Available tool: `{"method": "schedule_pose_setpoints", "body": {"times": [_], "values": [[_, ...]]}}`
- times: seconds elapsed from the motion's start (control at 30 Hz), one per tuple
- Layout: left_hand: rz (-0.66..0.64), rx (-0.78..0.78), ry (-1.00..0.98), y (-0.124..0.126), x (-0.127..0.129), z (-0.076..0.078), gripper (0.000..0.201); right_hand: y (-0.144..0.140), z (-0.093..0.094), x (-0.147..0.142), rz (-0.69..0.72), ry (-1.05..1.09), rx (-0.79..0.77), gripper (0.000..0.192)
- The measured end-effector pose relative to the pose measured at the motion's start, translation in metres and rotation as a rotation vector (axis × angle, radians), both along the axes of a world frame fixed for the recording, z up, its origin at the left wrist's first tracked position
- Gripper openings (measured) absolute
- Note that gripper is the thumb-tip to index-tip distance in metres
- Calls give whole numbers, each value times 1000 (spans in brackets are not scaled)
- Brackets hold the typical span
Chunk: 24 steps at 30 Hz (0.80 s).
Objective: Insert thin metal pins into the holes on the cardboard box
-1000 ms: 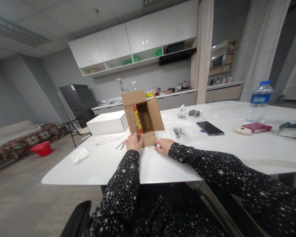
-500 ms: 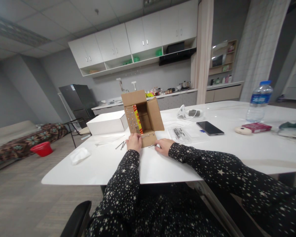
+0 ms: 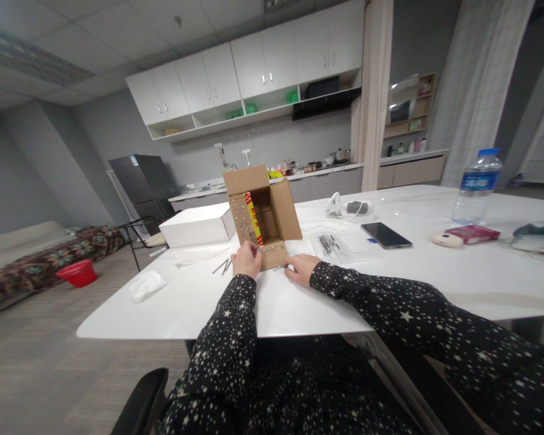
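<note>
An open cardboard box (image 3: 279, 208) stands on the table before me, small silvery pieces dotted over its left side and front flap. Against its lower left corner is my left hand (image 3: 247, 260), closed, fingers bent together; whatever they pinch is hidden. My right hand (image 3: 301, 269) rests on the table by the front flap's right corner, its fingers curled and closed. Thin metal pieces (image 3: 278, 267) lie at its fingertips, and I cannot make out what it grips. To the left of my left hand are long screws or nails (image 3: 220, 267).
A white box (image 3: 197, 226) stands behind left, with crumpled tissue (image 3: 147, 286) nearer. To the right lie a plastic bag of small dark parts (image 3: 329, 246), a phone (image 3: 386, 235), a white device (image 3: 354, 208), a dark red box (image 3: 476, 234) and a water bottle (image 3: 476, 187).
The fingers of my left hand have shifted up slightly at the box's corner. My right hand and the box look the same.
</note>
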State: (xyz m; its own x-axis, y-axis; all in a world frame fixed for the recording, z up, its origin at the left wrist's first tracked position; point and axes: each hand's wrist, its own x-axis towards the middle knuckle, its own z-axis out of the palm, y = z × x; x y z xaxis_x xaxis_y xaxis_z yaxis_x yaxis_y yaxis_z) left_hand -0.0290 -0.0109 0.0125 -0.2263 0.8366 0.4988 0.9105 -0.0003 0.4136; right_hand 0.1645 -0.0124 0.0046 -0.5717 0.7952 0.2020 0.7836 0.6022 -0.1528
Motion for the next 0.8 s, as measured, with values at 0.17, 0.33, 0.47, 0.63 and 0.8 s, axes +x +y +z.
{"method": "schedule_pose_setpoints", "body": {"times": [0.17, 0.33, 0.47, 0.63, 0.8], "values": [[12, 140, -50, -5, 5, 7, 6, 0, 0, 1, -4, -9, -10, 34], [-57, 237, -96, -5, 3, 9, 8, 0, 0, 0, -7, -9, -13, 34], [-219, 241, -138, -4, 4, 7, 10, 1, 0, -1, -4, -10, -6, 34], [-416, 169, -134, -7, 12, 3, 7, 2, -1, 0, 3, 1, 8, 35], [-440, 80, -136, -7, 13, 0, 6, 1, 0, 0, -10, -5, -4, 35]]}}
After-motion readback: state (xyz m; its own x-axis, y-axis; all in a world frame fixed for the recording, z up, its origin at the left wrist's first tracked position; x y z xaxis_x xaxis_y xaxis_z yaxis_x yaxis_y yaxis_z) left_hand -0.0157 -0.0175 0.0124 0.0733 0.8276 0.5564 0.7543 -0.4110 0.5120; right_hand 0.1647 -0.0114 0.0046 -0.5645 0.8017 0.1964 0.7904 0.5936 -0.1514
